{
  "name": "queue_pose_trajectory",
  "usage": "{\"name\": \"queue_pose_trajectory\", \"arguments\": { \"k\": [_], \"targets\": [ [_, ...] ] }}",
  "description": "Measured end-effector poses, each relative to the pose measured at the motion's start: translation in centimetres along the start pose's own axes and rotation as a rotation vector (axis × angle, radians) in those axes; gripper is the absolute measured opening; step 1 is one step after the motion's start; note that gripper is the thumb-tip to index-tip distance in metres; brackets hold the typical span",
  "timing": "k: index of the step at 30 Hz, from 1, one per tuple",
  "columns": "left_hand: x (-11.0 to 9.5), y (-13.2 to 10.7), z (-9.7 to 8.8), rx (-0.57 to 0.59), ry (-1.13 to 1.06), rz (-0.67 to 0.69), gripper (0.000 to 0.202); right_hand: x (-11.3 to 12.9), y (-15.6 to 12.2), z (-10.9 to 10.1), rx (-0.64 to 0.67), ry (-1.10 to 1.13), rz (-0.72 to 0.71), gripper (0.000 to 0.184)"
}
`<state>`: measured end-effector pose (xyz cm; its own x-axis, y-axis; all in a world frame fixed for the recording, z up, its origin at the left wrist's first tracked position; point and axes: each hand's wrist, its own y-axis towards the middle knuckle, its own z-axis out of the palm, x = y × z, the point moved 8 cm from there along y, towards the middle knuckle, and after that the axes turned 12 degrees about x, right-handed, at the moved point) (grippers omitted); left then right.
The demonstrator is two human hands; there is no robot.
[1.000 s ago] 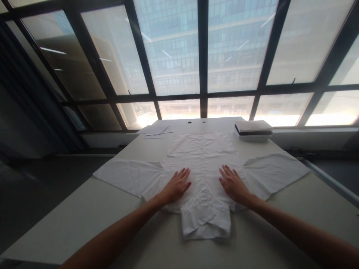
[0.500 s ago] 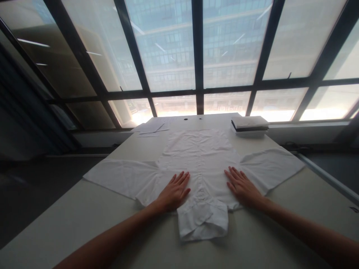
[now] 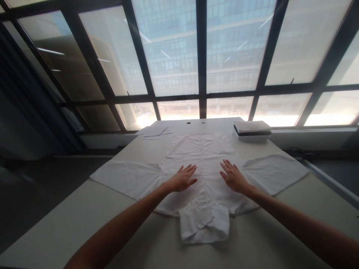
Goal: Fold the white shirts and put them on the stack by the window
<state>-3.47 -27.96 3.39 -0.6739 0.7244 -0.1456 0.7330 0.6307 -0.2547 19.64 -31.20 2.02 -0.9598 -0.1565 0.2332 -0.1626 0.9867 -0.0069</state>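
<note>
Tall dark-framed windows [image 3: 232, 48] stand behind a pale table [image 3: 92, 209], which I view remotely through the head camera. White shirt [image 3: 209, 160] lies spread along the middle of the tabletop, its collar-like flap [image 3: 204, 224] nearest the wearer, its left sleeve [image 3: 126, 175] and right sleeve [image 3: 276, 172] out to the sides. Left hand [image 3: 183, 179] and right hand [image 3: 234, 176]: palms down over the cloth, 1 on each side of the puckered centre; fingers extended, slightly apart, gripping nothing. Whether they press or hover, I cannot tell. Hazards, in my judgement: uneven pressure could drag fresh creases into the fabric; a wide sweep could carry a sleeve overboard, since both sleeve ends reach close to the table's edges. Clearance: tabletop shows nearer than either sleeve; farther off, loose sheets [image 3: 155, 130] and a stack [image 3: 252, 130] flank the shirt's far end.
</note>
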Motion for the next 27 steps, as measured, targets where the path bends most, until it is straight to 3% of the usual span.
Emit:
{"name": "queue_pose_trajectory", "arguments": {
  "k": [4, 7, 14, 22, 27],
  "targets": [
    [1.1, 5.3, -0.6, -0.072, -0.008, -0.044, 0.060, 3.1, 4.6, 0.0, 0.018, 0.051, -0.019, 0.056],
    [1.6, 6.9, -0.1, -0.148, 0.022, -0.042, 0.059, 4.7, 6.2, 0.7, 0.007, 0.050, -0.090, 0.057],
    [1.5, 6.2, 1.0, -0.116, 0.040, -0.045, 0.063, 4.9, 6.1, 2.5, 0.075, -0.028, -0.137, 0.063],
    [-1.8, 2.3, 2.8, -0.119, 0.023, -0.060, 0.070, 6.0, 1.2, 3.4, 0.074, -0.058, -0.179, 0.063],
    [-1.5, 4.5, 2.0, -0.047, -0.008, -0.077, 0.060, 7.7, 2.1, 2.9, 0.090, -0.039, -0.184, 0.060]
  ]
}}
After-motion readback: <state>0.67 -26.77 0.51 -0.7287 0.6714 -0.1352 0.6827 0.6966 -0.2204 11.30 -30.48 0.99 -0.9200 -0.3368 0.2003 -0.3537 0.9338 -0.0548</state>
